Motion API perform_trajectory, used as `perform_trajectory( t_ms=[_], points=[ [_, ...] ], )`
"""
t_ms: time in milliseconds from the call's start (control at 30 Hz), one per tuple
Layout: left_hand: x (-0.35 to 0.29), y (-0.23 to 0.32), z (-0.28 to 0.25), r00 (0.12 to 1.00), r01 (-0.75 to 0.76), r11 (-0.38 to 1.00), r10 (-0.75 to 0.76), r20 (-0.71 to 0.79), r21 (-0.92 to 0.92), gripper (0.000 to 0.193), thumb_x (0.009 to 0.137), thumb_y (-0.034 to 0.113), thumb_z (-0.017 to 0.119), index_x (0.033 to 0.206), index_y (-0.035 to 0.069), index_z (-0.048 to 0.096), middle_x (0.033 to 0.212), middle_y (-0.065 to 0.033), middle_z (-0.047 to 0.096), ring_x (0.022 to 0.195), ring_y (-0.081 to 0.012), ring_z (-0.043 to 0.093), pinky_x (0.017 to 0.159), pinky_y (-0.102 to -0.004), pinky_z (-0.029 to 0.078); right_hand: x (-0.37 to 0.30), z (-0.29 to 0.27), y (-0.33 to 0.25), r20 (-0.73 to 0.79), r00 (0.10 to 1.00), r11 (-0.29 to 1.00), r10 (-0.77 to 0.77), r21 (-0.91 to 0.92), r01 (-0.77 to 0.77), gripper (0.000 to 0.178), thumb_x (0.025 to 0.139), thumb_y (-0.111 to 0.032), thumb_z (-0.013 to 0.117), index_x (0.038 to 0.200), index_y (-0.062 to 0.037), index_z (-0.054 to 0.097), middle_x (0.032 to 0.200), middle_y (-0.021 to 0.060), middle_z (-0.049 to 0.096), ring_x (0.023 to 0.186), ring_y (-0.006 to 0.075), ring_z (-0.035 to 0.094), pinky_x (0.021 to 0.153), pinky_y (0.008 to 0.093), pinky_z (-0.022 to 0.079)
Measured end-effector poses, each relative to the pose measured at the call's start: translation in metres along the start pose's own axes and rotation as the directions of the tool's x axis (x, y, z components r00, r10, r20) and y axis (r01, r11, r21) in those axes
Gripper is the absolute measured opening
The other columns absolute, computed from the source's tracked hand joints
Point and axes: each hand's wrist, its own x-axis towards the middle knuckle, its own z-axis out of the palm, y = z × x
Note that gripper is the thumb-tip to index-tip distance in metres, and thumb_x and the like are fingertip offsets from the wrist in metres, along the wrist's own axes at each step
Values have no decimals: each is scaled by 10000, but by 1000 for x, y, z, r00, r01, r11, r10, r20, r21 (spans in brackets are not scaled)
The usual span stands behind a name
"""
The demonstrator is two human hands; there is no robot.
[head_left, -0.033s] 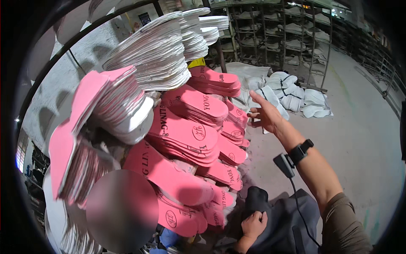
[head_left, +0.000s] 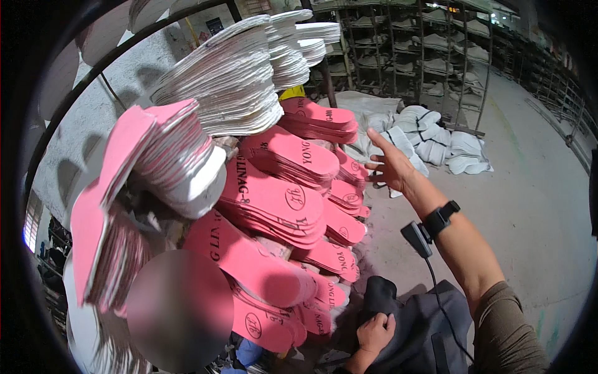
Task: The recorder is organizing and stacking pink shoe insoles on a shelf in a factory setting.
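Note:
My right hand [head_left: 395, 167], with a dark band on its wrist, reaches out with its fingers apart. It holds nothing and hovers beside the right ends of pink insole stacks [head_left: 277, 196]. Whether its fingertips touch them I cannot tell. My left hand [head_left: 375, 333] is closed low down, against dark grey cloth [head_left: 430, 324]; what it grips, if anything, is hidden. The pink insoles bear black print and lie in overlapping piles. More pink-topped insoles [head_left: 146, 134] stand tilted at the left, their white edges fanned out.
Tall stacks of white insole sheets [head_left: 218, 78] rise behind the pink ones. White strapped bundles [head_left: 430, 138] lie on the grey floor [head_left: 517, 212]. Loaded metal racks [head_left: 430, 53] stand at the back. A cable [head_left: 439, 305] hangs from the small black device [head_left: 415, 239] at my right wrist.

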Motion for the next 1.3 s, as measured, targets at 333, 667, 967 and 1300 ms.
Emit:
perform_trajectory(
  t_ms=[333, 667, 967, 1300],
  points=[
    [15, 10, -7, 998, 37, 998, -34, 48, -55, 308, 805, 305, 655, 626, 122, 482, 551, -79, 549, 502, -309, 573, 456, -414, 448, 91, 39, -23, 136, 984, 965, -112, 251, 75, 290, 808, -345, 663, 1031, -164, 625, 931, 13, 666, 901, 178, 627, 871, 443, 453],
    [4, 13, -9, 1000, -7, 999, 6, -22, -49, 296, 830, 315, 627, 659, 120, 485, 572, -91, 562, 518, -315, 578, 472, -432, 450, -73, -34, 25, -131, 967, 854, -217, 454, 254, 468, 816, -363, 651, 1185, -102, 530, 1139, 85, 601, 1030, 239, 594, 898, 425, 491],
    [3, 40, -40, 983, 139, 937, -90, 163, -320, 188, 849, 243, 640, 923, 86, 568, 703, -101, 606, 610, -236, 611, 541, -373, 469, -305, -107, 77, -181, 939, 763, -293, 547, 344, 611, 813, -415, 656, 1292, -92, 458, 1272, 129, 514, 1146, 296, 513, 910, 452, 466],
    [-28, 132, -197, 920, -376, 529, 117, -373, -761, 990, 759, 121, 699, 1404, -95, -19, 1329, -231, 329, 1175, -308, 423, 993, -415, 351, -410, -9, 76, 99, 994, 842, -38, 539, -22, 659, 787, -437, 616, 1275, -16, 482, 1165, 136, 613, 1040, 296, 620, 855, 489, 526]
  ],
)
